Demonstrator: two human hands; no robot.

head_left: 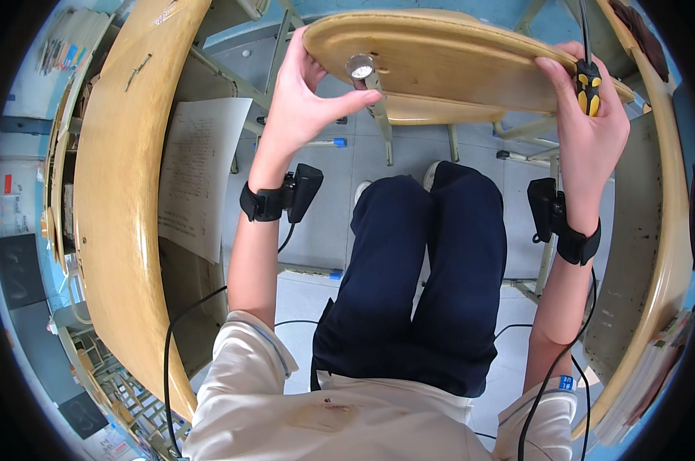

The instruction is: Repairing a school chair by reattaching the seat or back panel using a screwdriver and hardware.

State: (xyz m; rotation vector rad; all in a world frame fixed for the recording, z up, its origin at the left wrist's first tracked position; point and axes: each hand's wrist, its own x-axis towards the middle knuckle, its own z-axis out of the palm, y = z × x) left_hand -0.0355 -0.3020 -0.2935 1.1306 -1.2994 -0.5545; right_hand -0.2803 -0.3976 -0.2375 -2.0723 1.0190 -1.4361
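A curved light-wood chair backrest (462, 65) spans the upper middle, and a metal tube (372, 96) with an open round end stands by its left part. My left hand (305, 104) grips the backrest's left end, its fingers partly hidden behind the wood and its thumb reaching across toward the tube. On the right end, my right hand (593, 142) presses its thumb against the wood while also holding a black-and-yellow screwdriver (588, 91), shaft pointing away from me. Below the backrest shows part of a second wooden panel (439, 114), which looks like the seat.
A wooden desk (117, 177) runs down the left, with a small metal piece (138, 73) on top and a written paper sheet (197, 169) at its side. Another desk (666, 238) borders the right. Black cables (168, 346) trail from my wrist-strapped devices.
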